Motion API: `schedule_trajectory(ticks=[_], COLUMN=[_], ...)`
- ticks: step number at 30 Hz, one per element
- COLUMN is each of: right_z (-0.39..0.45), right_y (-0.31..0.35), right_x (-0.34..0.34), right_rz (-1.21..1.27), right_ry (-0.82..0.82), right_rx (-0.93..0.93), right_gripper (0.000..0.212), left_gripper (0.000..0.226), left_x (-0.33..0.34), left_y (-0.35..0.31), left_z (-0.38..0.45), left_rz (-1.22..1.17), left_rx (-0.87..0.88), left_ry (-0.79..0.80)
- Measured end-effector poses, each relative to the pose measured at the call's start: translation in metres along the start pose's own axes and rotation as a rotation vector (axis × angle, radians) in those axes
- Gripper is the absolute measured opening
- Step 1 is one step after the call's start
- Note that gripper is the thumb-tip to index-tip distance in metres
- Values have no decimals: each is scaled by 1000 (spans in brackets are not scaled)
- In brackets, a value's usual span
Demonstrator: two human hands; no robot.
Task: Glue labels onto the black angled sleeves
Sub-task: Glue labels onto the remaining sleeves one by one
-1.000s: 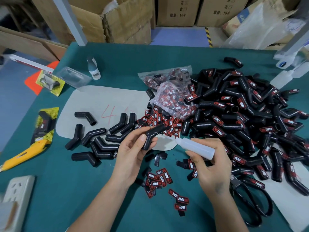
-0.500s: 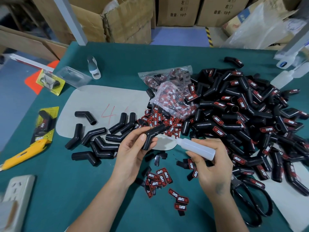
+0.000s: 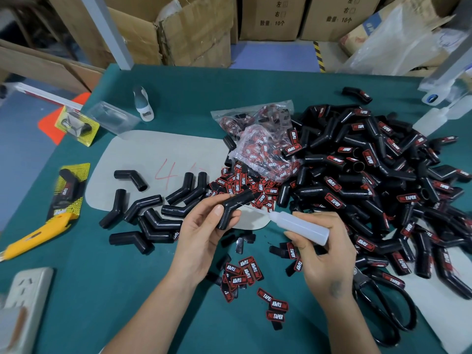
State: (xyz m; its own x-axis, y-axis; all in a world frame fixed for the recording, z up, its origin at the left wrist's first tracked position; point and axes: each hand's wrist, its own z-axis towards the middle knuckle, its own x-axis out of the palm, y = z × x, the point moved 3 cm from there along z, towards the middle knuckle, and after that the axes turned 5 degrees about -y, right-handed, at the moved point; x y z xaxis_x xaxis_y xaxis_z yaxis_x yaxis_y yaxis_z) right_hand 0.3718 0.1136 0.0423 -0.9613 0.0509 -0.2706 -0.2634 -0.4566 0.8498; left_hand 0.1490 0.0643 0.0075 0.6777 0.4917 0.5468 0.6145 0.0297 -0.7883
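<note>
Holding a bare sleeve [image 3: 233, 209] just above the table's [image 3: 76, 290] centre, the left hand [image 3: 201, 241] pinches it between thumb and fingers, one leg pointing toward one o'clock. The right hand [image 3: 324, 254] is curled round a glue bottle [image 3: 300, 226], whose thin nozzle reaches toward ten o'clock and meets, or nearly meets, the sleeve near its bend; contact is too fine to confirm. My reading is that glue is being laid on the sleeve before a label goes down.

Unlabelled sleeves [image 3: 150, 213] lie at nine o'clock from the hands, the finished pile [image 3: 370, 180] spreads from one to three o'clock, and loose labels [image 3: 242, 273] sit at six o'clock, with more spilling from a bag [image 3: 258, 141] at twelve.

Risks from here, as I judge them:
- Too hard a squeeze would flood the curved surface, and glue could run onto the left fingers just beside the nozzle.
- A drip off the tip when it lifts could fall on the labels below and stick them to the table.
- The sleeve is round and held at one leg only, so nozzle pressure may roll it and put the glue off the label's spot.
- Reaching for a label with the bottle in hand could smear the glue.
</note>
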Motion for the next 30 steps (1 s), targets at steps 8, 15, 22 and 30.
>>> schedule_trajectory(ticks=[8, 15, 22, 30], right_z=[0, -1, 0, 0], right_y=[1, 2, 2, 1], right_x=[1, 0, -1, -1], right_rz=[0, -10, -7, -6], right_ry=[9, 14, 7, -7], right_rx=[-17, -38, -34, -4], right_gripper=[25, 24, 23, 23], left_gripper=[33, 33, 34, 32], left_x=[0, 0, 0, -2], left_y=[0, 0, 0, 3], left_z=[0, 0, 0, 0], left_rz=[10, 19, 18, 23], left_rx=[10, 9, 9, 13], left_ry=[8, 11, 6, 0])
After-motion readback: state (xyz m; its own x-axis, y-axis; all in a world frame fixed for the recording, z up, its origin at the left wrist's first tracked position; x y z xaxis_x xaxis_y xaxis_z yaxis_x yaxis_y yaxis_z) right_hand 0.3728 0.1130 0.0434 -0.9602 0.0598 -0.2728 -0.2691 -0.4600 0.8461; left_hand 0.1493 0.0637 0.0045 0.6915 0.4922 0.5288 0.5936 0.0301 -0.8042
